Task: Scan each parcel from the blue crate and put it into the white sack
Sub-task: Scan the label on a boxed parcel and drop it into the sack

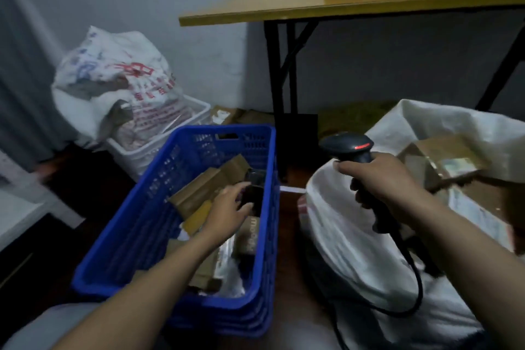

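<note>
The picking step is in hand: a parcel is being reached for inside the blue perforated plastic crate (142, 222). The left hand (227, 207) is held with fingers spread wide over a small dark wrapped parcel (253, 193), which lies by the crate's right wall among brown cardboard parcels (203, 188); no closed grip is shown. The black corded handheld scanner (348, 148), its red light lit, is gripped by the right hand (377, 179) above the white woven sack (341, 241). Next, the dark parcel probably needs to be pinched, lifted and turned label-first towards the scanner.
</note>
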